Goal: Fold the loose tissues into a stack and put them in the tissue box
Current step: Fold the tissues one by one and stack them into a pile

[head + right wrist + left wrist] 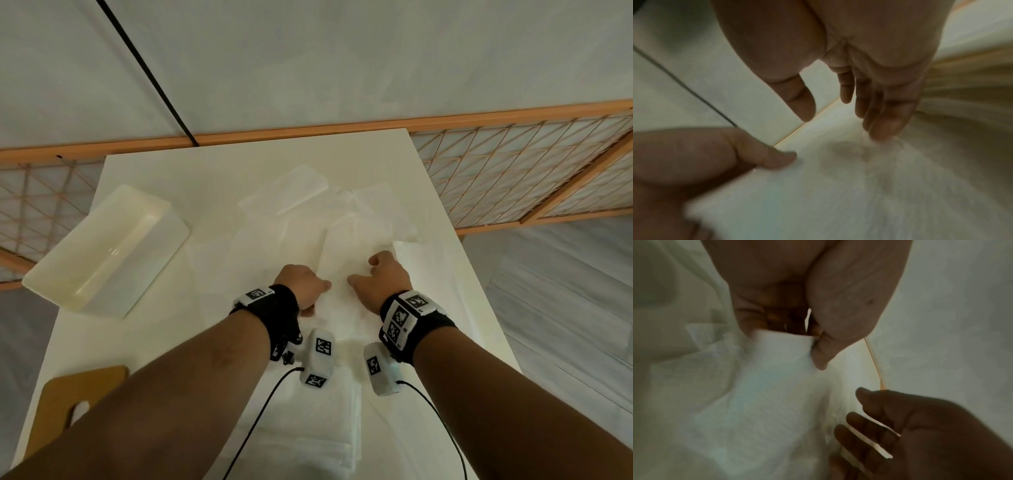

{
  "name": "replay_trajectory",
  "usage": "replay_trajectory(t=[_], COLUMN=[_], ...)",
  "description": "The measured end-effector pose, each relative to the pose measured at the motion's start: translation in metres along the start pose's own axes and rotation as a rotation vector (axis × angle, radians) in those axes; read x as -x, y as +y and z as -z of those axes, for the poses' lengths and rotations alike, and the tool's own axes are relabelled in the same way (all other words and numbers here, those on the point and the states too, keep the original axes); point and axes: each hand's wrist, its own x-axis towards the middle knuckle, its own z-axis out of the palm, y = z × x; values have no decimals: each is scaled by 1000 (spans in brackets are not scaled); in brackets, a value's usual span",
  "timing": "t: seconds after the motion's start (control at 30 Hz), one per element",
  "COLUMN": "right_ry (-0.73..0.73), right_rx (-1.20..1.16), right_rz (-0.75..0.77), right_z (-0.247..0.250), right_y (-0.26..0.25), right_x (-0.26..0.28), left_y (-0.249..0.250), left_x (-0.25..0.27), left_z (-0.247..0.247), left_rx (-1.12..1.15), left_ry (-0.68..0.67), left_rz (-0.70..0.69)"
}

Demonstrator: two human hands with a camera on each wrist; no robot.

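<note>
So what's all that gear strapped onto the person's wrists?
Both forearms are bare, with no sleeves. Each wrist wears a black band carrying white blocks printed with black-and-white square code markers. A thin black cable trails from the block under each wrist. The left hand and right hand wear no gloves.

Head view dim, evenly lit, edges bowed; both wrist views darker, motion-blurred, soft throughout; shadows faint.

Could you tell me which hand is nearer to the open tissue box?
Left. The left hand grips a tissue just right of the tissue box; the right hand is farther right, across that tissue.
</note>
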Motion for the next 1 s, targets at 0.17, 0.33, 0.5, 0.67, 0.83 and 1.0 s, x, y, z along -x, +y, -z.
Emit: replay_trajectory(t=[0.17, 0.33, 0.5, 0.67, 0.83, 1.0], right_ry=[12, -386, -441, -632, -663, -610], right_rx=[-121, -727, -813, -133, 464, 754], right_rz=[4, -261, -88, 46, 162, 250], right_z=[-1, -12, -20, -28, -44, -54], right_y=[-22, -40, -47, -32, -12, -13], right_x=[17, 26, 30, 55, 73, 72], left_y=[8, 7, -19, -51, -88, -91], left_x=[19, 30, 37, 35, 38, 42], left_z=[16, 46, 79, 123, 139, 118], left_rx=[541, 639, 870, 523, -437, -774], left_ry=[18, -4, -155, 71, -253, -405], left_rz=[-6, -115, -104, 1, 38, -10])
